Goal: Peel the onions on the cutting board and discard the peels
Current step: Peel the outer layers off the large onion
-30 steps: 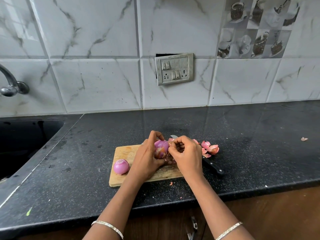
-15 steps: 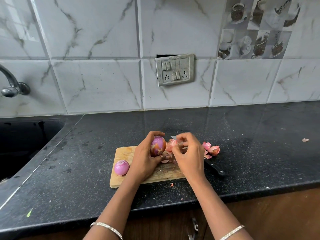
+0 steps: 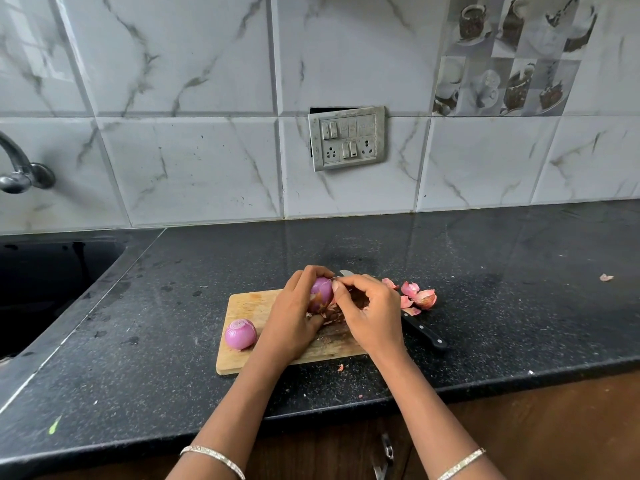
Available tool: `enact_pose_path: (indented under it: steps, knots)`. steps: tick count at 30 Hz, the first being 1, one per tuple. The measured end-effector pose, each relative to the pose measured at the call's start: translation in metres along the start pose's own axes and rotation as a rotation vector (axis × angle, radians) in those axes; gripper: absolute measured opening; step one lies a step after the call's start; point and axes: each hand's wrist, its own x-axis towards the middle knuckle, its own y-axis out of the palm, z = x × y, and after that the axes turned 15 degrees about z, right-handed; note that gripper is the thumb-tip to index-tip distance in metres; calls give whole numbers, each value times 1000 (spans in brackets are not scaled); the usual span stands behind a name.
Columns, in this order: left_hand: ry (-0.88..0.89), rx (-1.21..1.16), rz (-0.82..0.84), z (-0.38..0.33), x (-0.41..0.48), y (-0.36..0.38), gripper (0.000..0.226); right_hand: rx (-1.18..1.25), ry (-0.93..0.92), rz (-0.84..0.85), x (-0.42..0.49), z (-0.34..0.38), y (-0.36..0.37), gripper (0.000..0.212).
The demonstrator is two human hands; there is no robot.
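A wooden cutting board [image 3: 249, 303] lies on the black counter. My left hand [image 3: 294, 317] grips a purple onion [image 3: 321, 291] above the board, with brown skin hanging from its lower part. My right hand [image 3: 372, 315] pinches the skin at the onion's right side, fingers curled. A second onion [image 3: 240, 334], peeled and purple, sits on the board's left end. Loose peels [image 3: 417, 297] lie on the counter to the right of the board.
A black-handled knife [image 3: 424, 334] lies at the board's right edge, its tip showing behind my hands. A dark sink [image 3: 45, 289] and tap [image 3: 20, 171] are at the left. One stray peel [image 3: 606, 277] lies far right. A switch plate [image 3: 347, 137] is on the tiled wall.
My left hand has turned the onion a little. My right hand has come back from the peel pile to the onion's side and pinches its skin again.
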Motion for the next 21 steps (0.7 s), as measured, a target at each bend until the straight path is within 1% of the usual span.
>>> enact_pose_path:
  steps: [2,5,8,13,18,21]
  knots:
    - [-4,17,1,0,0,0,61,69,43,13,0,-1,0,8]
    - [-3,5,-17,1,0,0,63,245,131,34,0,-1,2,7]
    - [-3,4,-22,1,0,1,64,313,165,12,0,0,6,8]
    - [31,55,-8,4,-1,4,62,273,138,-3,-1,0,8,11]
    - [48,85,13,1,-3,6,59,172,145,-71,-1,-1,8,8]
    - [57,86,-2,-1,-4,6,58,161,146,-82,0,5,6,8]
